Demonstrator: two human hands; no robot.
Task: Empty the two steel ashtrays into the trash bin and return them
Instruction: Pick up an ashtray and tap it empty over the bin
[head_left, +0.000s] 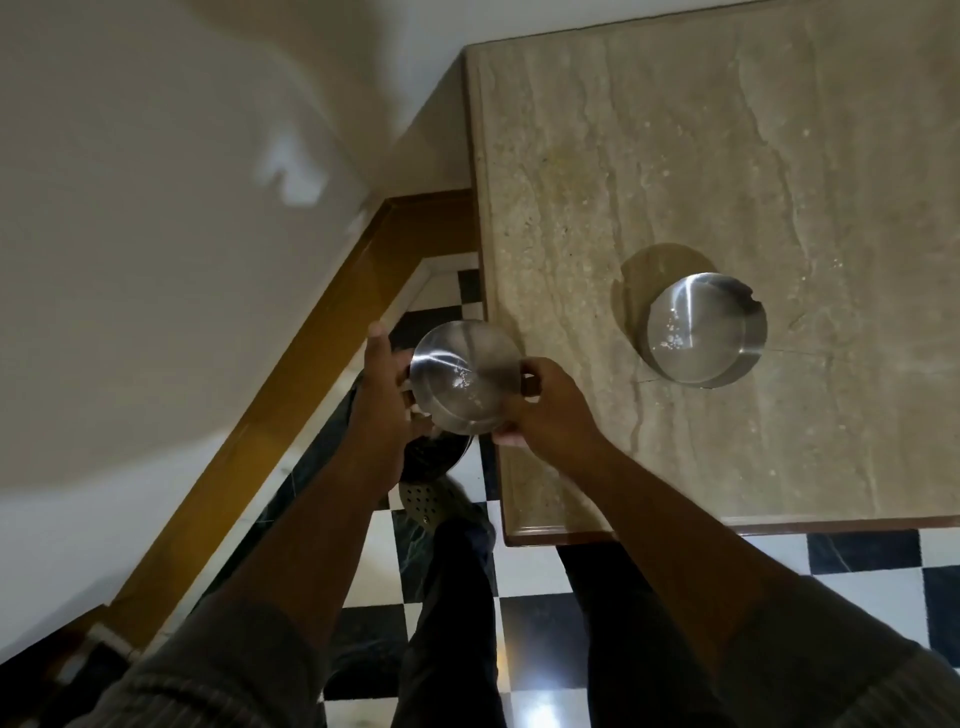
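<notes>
Both hands hold one round steel ashtray (464, 376) between them, off the left edge of the table and above the floor. The left hand (384, 387) grips the ashtray's left side, thumb raised along the rim and fingers curled beneath the wall. The right hand (550, 410) clasps the right side, fingers wrapped over the rim and thumb under the near edge. The ashtray's open face is turned toward the camera; a few pale specks lie on its shiny bottom. Directly below it, partly hidden by the left hand, shows the dark rounded rim of a trash bin (436, 460). Near the bin is a perforated grey shoe (431, 506) on the black-and-white chequered floor (535, 582).

The second steel ashtray (704, 328) stands upright on the beige stone table top (675, 156), well apart from the held one, toward the table's middle. It has a notch in its far rim and similar pale specks inside. A wooden skirting board (311, 353) runs along the white wall (156, 156) to the left.
</notes>
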